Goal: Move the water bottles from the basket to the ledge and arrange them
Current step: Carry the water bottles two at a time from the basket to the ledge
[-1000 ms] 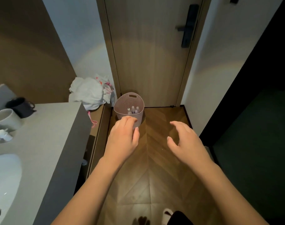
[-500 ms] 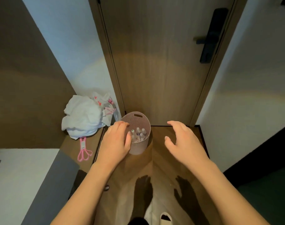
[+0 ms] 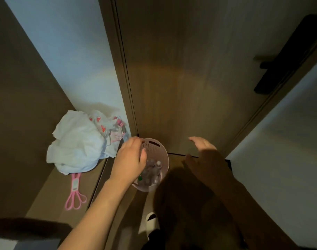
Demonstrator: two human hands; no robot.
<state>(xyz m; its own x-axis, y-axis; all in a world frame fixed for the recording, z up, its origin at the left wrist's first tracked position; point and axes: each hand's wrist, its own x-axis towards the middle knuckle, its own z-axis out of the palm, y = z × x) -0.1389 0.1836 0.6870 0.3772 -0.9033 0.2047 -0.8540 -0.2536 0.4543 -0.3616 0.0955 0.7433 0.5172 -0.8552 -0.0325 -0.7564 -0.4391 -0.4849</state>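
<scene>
Left hand [image 3: 130, 160]: reaching down over the near-left rim of the basket [image 3: 164, 156], palm down, fingers loosely bent and thumb out to the side; nothing visibly held. Whether the fingertips touch the rim or the bottles cannot be told, since the hand covers that part.

Right hand [image 3: 206, 157]: hovering to the right of the basket, apart from it, fingers spread and relaxed, holding nothing; mostly in shadow.

Basket: round, pale pink, perforated plastic with a slot handle at the far rim; stands on the wooden floor against the foot of the door [image 3: 181, 78].

Water bottles [image 3: 153, 170]: several small clear bottles with pale caps, packed together inside the basket, caps upward; exact count unclear in the blur. One green patch shows among them at the near-left side.

Ledge [image 3: 51, 195]: low brown surface left of the basket, running along the wall.

White cloth bundle [image 3: 76, 143]: crumpled, lying on the ledge in the corner, with a clear plastic bag [image 3: 107, 123] bearing red print tucked behind it.

Pink hanger [image 3: 75, 193]: lying flat on the ledge, its upper end under the cloth's edge.

Door handle [image 3: 287, 58]: dark, long, upper right on the door.

Slipper [image 3: 152, 221]: white, on the floor below the basket, partly shadowed.
</scene>
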